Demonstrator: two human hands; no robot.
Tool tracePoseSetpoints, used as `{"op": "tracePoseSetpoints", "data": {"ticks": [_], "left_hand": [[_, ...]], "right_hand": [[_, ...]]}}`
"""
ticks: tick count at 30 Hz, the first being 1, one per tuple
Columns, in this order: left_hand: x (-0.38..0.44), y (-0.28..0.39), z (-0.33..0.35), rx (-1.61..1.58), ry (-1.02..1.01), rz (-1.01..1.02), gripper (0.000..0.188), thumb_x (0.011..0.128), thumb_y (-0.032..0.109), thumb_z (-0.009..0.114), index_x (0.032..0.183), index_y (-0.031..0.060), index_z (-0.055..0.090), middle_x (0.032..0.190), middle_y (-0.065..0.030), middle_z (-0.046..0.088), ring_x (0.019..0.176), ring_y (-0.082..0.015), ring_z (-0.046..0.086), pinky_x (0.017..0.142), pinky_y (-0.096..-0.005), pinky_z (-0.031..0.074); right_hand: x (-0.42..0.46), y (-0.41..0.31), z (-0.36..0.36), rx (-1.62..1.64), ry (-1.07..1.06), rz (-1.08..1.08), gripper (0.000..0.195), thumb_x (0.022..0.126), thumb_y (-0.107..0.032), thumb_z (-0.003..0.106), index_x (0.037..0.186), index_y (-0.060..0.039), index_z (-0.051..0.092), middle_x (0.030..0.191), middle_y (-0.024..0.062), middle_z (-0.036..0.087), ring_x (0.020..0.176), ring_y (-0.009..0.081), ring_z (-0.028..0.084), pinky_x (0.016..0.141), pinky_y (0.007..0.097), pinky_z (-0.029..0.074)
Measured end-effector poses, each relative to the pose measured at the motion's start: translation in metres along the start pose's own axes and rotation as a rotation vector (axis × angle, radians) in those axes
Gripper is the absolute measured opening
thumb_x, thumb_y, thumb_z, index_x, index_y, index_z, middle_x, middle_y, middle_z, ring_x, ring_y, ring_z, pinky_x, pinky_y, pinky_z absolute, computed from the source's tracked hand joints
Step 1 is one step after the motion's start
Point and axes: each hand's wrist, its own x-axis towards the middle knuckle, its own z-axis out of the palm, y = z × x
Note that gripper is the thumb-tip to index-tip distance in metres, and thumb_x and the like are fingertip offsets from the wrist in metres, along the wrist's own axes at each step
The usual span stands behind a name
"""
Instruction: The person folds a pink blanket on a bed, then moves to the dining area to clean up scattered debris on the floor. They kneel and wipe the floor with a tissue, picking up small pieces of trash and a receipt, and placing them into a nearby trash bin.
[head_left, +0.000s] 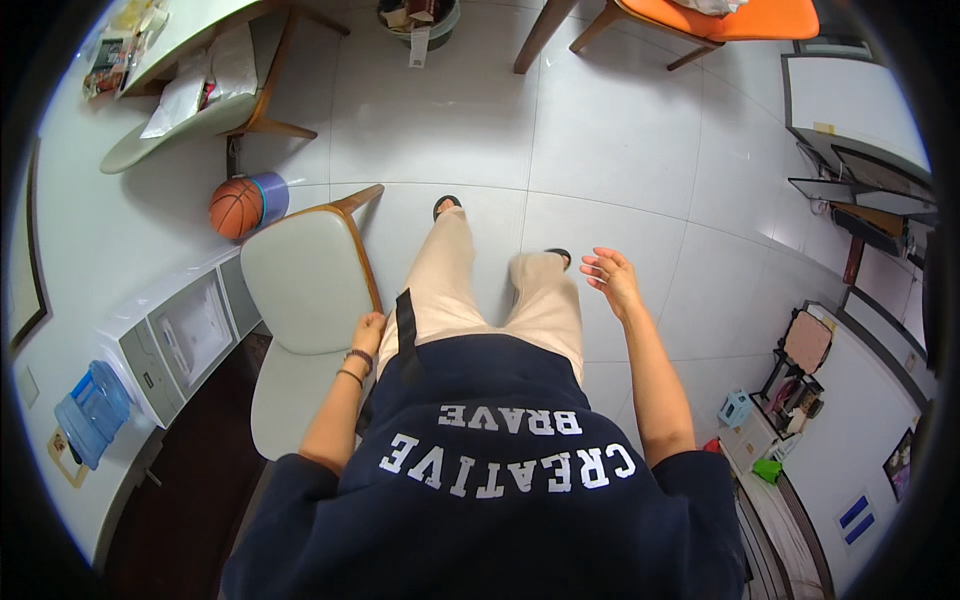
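Note:
My left hand hangs beside my hip with its fingers curled in, close to the wooden edge of a grey cushioned chair. Nothing shows in its grip. A dark bracelet and a thin band circle that wrist. A black strap hangs over my left thigh next to this hand. Out in front of my right leg, my right hand is held over the tiled floor, empty, fingers apart. My legs in beige trousers are in a stride, the right foot behind the left.
A basketball lies against a purple container at left, near a water dispenser with a blue bottle. Ahead are a second grey chair, a waste bin and an orange chair. A blue stool stands at right.

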Motion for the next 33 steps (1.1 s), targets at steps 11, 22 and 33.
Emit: {"op": "tracePoseSetpoints", "data": {"ticks": [11,22,33], "left_hand": [[0.066,0.135,-0.037,0.084,-0.166,0.061,0.031,0.085,0.022,0.055,0.109,0.0026,0.051,0.087,-0.0063,0.059,0.068,-0.0121,0.057,0.056,-0.0254,0.047],[0.039,0.16,0.061,1.116,-0.32,0.324,0.068,0.075,0.046,0.063,0.121,0.0003,0.042,0.122,-0.0187,0.047,0.113,-0.0368,0.045,0.089,-0.0471,0.042],[0.006,0.138,0.137,0.941,-0.313,0.497,0.013,0.079,0.016,0.057,0.086,0.0054,0.058,0.092,-0.0125,0.057,0.095,-0.0317,0.053,0.076,-0.0434,0.047]], "right_hand": [[-0.034,0.038,0.011,0.124,0.279,0.17,0.026,0.088,-0.015,0.048,0.111,-0.0036,0.047,0.103,0.0114,0.06,0.088,0.0177,0.059,0.073,0.0302,0.046],[0.012,0.091,0.021,-1.211,-0.036,0.092,0.044,0.083,-0.028,0.057,0.122,-0.0104,0.045,0.107,0.0155,0.059,0.101,0.0256,0.055,0.088,0.0442,0.041],[0.072,0.049,-0.037,-1.62,-0.424,-0.075,0.006,0.071,-0.015,0.062,0.073,-0.0097,0.063,0.08,0.0087,0.063,0.086,0.0255,0.057,0.078,0.0454,0.027]]}}
